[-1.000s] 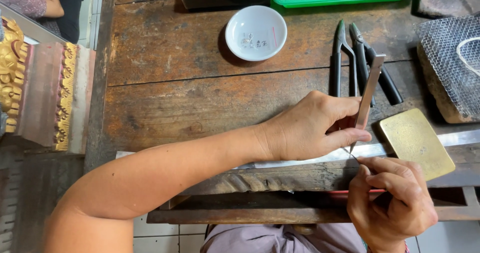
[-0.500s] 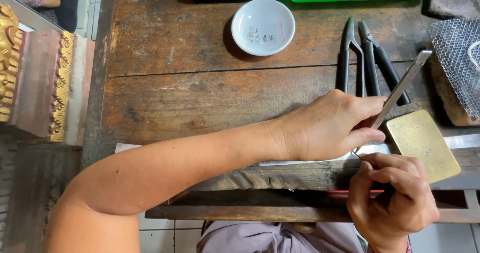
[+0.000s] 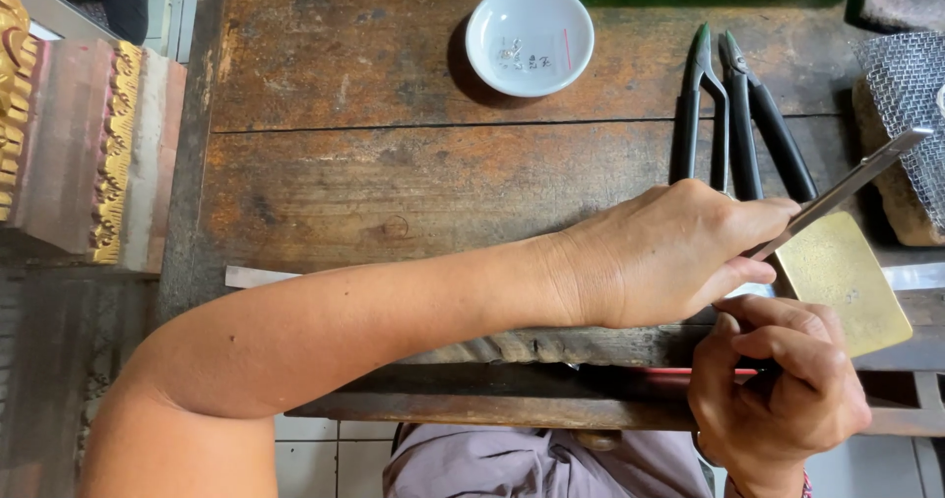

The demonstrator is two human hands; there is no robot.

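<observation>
The left hand point(image 3: 679, 257) is pinching a flat metal file point(image 3: 847, 188) between thumb and fingers, closed firmly on its lower end while the blade is slanting up and away to the right, over the brass plate point(image 3: 837, 277). Just below that plate's near-left corner, the right hand point(image 3: 778, 395) is curling tightly around something small; the fingers are hiding it, so I cannot tell what it is holding. The file's working end and whatever it is touching are lying hidden between the two hands.

The likely trouble: the file is working very close to the right hand's fingertips, so a slip could be scraping skin, and a small piece could be springing loose and dropping off the bench edge point(image 3: 591, 345), which is running directly below the plate, into the lap.

Behind the plate, two pairs of pliers point(image 3: 733, 114) are lying near the file's path, and the wire mesh block point(image 3: 901, 114) is crowding its tip on the right. Far left of the plate, beyond the white dish point(image 3: 530, 37), bare wood is offering room.
</observation>
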